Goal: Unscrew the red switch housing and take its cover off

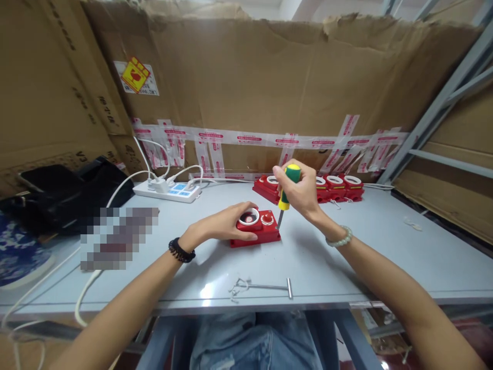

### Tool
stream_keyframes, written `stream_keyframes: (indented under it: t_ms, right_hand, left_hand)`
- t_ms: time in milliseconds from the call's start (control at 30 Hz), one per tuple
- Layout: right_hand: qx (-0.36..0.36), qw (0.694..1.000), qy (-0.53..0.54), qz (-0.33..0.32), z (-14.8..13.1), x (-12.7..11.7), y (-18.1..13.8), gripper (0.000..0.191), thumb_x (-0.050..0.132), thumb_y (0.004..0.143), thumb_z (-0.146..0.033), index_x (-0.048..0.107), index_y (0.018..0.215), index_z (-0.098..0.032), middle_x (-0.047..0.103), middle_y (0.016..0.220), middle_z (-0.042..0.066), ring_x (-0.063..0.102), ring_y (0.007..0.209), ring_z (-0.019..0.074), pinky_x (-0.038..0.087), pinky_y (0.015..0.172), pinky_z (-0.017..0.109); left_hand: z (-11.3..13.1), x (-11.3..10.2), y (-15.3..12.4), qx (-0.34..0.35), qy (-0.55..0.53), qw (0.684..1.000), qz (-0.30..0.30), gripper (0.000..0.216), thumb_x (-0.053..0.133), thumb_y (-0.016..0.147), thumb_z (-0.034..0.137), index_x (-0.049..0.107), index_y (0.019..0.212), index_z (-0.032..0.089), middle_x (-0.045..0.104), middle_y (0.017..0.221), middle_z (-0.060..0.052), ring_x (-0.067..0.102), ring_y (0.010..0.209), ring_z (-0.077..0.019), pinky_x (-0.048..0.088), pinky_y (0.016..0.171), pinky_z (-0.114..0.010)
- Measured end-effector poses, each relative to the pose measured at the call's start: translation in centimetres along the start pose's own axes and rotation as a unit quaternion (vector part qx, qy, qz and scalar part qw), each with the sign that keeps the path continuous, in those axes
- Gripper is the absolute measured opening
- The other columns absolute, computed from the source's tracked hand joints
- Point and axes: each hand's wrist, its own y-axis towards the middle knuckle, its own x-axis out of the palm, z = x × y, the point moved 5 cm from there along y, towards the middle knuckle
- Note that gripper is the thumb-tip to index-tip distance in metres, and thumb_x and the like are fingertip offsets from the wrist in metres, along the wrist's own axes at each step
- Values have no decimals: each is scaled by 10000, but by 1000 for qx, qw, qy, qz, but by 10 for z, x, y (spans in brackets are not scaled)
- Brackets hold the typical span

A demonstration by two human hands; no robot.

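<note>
A small red device [257, 233] with a white ring and a red button on top lies on the grey table [385, 252] in front of me. My left hand [221, 224] rests on its left side and holds it down. In my right hand [303, 192] is a green and yellow screwdriver [288, 189], held upright. Its tip touches the device's right corner.
Several more red devices [335, 186] stand in a row at the back. A white power strip [167, 191] with cables lies back left, beside a black bag [65, 192]. A metal T-handled tool [265, 288] lies near the front edge. Cardboard walls surround the table.
</note>
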Motion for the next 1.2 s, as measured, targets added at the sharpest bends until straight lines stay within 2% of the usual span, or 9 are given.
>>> stream_keyframes:
  t_ms: [100, 267, 367, 500, 633, 767, 933, 1200]
  right_hand:
    - [67, 995, 63, 41, 15, -6, 4, 262, 594, 765, -363, 455, 607, -207, 460, 483, -63, 451, 407, 78, 393, 410, 216]
    - [184, 973, 126, 56, 47, -16, 6, 237, 642, 692, -335, 460, 611, -206, 479, 450, -76, 449, 365, 77, 404, 361, 211]
    - [275, 948, 150, 56, 72, -23, -2, 232, 651, 670, -325, 461, 618, -202, 489, 436, -74, 444, 349, 78, 388, 344, 208]
    - [354, 916, 183, 58, 100, -33, -14, 228, 651, 661, -299, 455, 604, -199, 486, 417, -68, 444, 344, 79, 361, 338, 199]
    - [403, 892, 201, 34, 113, -39, -26, 267, 652, 677, -297, 433, 564, -195, 478, 428, -57, 438, 357, 77, 337, 336, 197]
    - [422, 885, 195, 7, 113, -41, -34, 283, 646, 706, -308, 429, 563, -196, 476, 442, -49, 447, 371, 81, 324, 341, 197]
    - [438, 877, 195, 20, 107, -44, -41, 254, 638, 720, -297, 433, 602, -207, 474, 447, -55, 450, 373, 88, 323, 351, 200]
    - [374, 902, 205, 71, 88, -44, -38, 268, 620, 706, -271, 425, 538, -197, 449, 444, -48, 443, 382, 77, 324, 355, 201]
  left_hand:
    - [-2, 1, 1, -4, 3, 1000, -4, 705, 649, 702, 546, 420, 1277, 208, 545, 1203, -112, 552, 1041, -260, 440, 887, -361]
    - [-1, -3, -6, 15, -28, 999, -7, 770, 672, 700, 504, 347, 1349, 246, 438, 1357, -105, 479, 1180, -273, 393, 980, -381]
    - [-7, -6, -12, 17, -44, 999, -12, 860, 723, 652, 457, 305, 1377, 260, 392, 1403, -96, 440, 1226, -284, 369, 1014, -397]
    - [-20, -6, -16, -7, -61, 998, -16, 897, 746, 627, 434, 288, 1382, 273, 486, 1326, -89, 507, 1155, -281, 413, 956, -388]
    - [-28, -5, -16, -39, -40, 998, -18, 899, 741, 624, 463, 290, 1384, 298, 542, 1267, -77, 548, 1082, -283, 441, 869, -365]
    - [-33, -4, -16, -52, -10, 999, -12, 870, 725, 632, 497, 313, 1379, 327, 517, 1310, -62, 555, 1044, -286, 435, 835, -357]
    - [-39, -3, -17, -39, 1, 999, 8, 849, 703, 651, 542, 328, 1376, 307, 485, 1352, -73, 540, 1063, -286, 412, 876, -372]
    - [-33, 2, -17, -6, 9, 1000, 10, 881, 662, 688, 572, 235, 1399, 276, 415, 1402, -103, 500, 1149, -293, 393, 963, -434]
